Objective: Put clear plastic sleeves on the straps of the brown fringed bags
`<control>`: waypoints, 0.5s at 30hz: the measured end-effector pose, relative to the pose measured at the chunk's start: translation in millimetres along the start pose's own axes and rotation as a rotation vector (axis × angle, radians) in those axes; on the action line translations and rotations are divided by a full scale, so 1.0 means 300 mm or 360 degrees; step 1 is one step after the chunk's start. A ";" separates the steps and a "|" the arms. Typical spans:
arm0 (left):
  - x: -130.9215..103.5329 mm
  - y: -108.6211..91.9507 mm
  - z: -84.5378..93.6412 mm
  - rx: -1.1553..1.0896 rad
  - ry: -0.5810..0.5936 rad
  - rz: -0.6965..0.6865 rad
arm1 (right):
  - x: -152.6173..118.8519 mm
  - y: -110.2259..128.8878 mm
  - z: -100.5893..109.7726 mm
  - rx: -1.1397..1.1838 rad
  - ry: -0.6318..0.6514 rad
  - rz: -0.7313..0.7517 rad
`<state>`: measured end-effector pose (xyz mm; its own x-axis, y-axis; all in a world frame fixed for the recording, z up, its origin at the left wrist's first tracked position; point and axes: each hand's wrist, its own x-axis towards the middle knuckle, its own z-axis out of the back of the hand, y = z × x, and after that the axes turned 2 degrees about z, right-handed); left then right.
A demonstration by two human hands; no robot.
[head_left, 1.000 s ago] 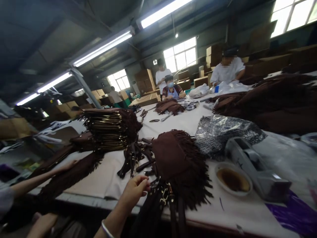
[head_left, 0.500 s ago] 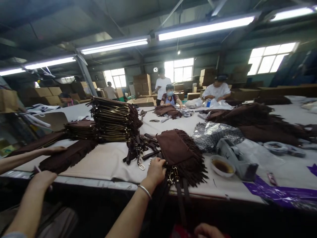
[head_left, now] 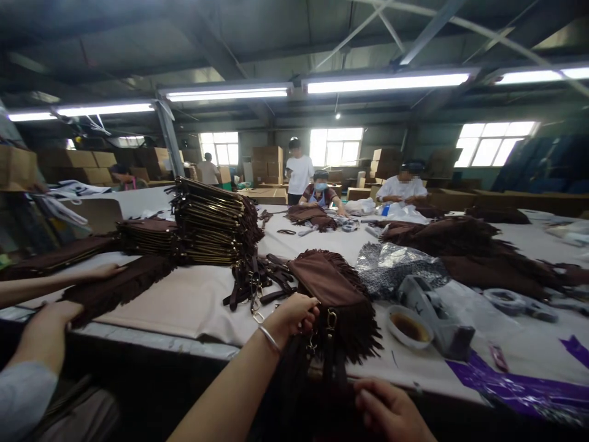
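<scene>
A dark brown fringed bag (head_left: 329,279) lies near the table's front edge, its fringe spread to the right. My left hand (head_left: 294,316), with a silver bangle on the wrist, is closed in a pinch at the bag's near left edge. Gold clasps (head_left: 331,320) and dark straps hang from that side, over the table edge. Low in the view, my right hand (head_left: 386,405) is just below the table edge by the hanging straps. Its fingers are curled; whatever may be in them is hidden. Left of the bag lie dark straps (head_left: 251,279) with gold hooks.
A tall stack of brown zipped bags (head_left: 209,224) stands at left. A co-worker's hands (head_left: 50,325) rest by a fringed piece (head_left: 124,282). On the right are a bowl of brown liquid (head_left: 408,325), a grey tape dispenser (head_left: 435,316), bubble wrap (head_left: 398,264) and purple plastic (head_left: 506,383).
My left hand has turned and closed at the bag's edge. My right hand has come up further into view. The co-worker's near hand has moved left.
</scene>
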<state>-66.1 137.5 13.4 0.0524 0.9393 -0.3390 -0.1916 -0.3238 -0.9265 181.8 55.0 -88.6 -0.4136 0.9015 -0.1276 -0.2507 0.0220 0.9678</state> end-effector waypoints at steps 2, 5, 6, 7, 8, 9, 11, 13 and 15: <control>-0.016 -0.024 -0.014 -0.0270 0.0158 0.0080 | 0.057 0.079 0.018 -0.0059 -0.0224 0.0141; -0.036 -0.050 -0.049 -0.0563 0.0313 0.0137 | 0.150 0.171 0.008 -0.0085 -0.0353 0.0320; -0.040 -0.056 -0.064 -0.0628 0.0350 0.0145 | 0.177 0.191 -0.005 -0.0032 -0.0348 0.0334; -0.042 -0.058 -0.081 -0.0677 0.0376 0.0149 | 0.198 0.205 -0.020 0.0059 -0.0332 0.0332; -0.042 -0.058 -0.096 -0.0712 0.0393 0.0150 | 0.213 0.212 -0.036 0.0187 -0.0304 0.0317; -0.041 -0.054 -0.110 -0.0745 0.0406 0.0153 | 0.221 0.214 -0.050 0.0340 -0.0267 0.0278; -0.038 -0.030 -0.126 -0.0732 0.0347 0.0132 | 0.212 0.201 -0.065 0.0658 -0.0179 0.0123; -0.037 0.013 -0.124 -0.0443 0.0088 0.0011 | 0.171 0.167 -0.058 0.0922 -0.0083 -0.0068; -0.045 0.065 -0.109 0.0184 -0.0297 -0.0232 | 0.107 0.121 -0.034 0.1049 0.0022 -0.0217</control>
<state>-38.4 114.7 -5.3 -0.0921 0.9832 -0.1574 -0.3064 -0.1784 -0.9350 150.5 80.3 -59.7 -0.4284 0.8664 -0.2564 0.2834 0.3983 0.8724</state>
